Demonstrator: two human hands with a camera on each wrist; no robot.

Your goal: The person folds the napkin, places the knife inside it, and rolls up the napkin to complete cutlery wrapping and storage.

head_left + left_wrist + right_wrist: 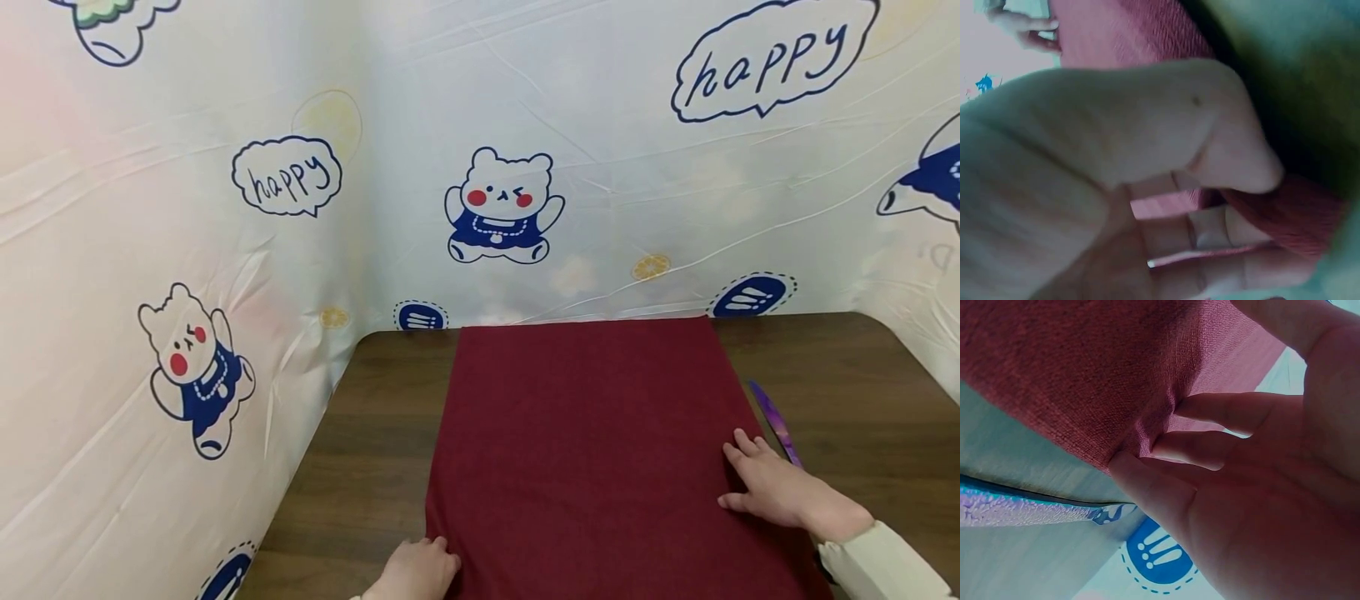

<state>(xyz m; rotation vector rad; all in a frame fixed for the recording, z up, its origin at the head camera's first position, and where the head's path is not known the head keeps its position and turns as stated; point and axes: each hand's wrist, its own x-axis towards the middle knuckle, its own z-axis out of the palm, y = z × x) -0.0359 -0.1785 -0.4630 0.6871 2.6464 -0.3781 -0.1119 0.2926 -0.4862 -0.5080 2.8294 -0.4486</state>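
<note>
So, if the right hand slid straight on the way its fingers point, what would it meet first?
The right hand would probably first meet more of the red cloth it is touching; beyond that, perhaps the patterned sheet behind, though depth is hard to judge.

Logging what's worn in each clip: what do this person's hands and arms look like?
The left hand and right hand wear no gloves. A pale cream sleeve covers the right forearm, with something dark at the cuff, too little visible to identify. The left forearm is outside the head view.
</note>
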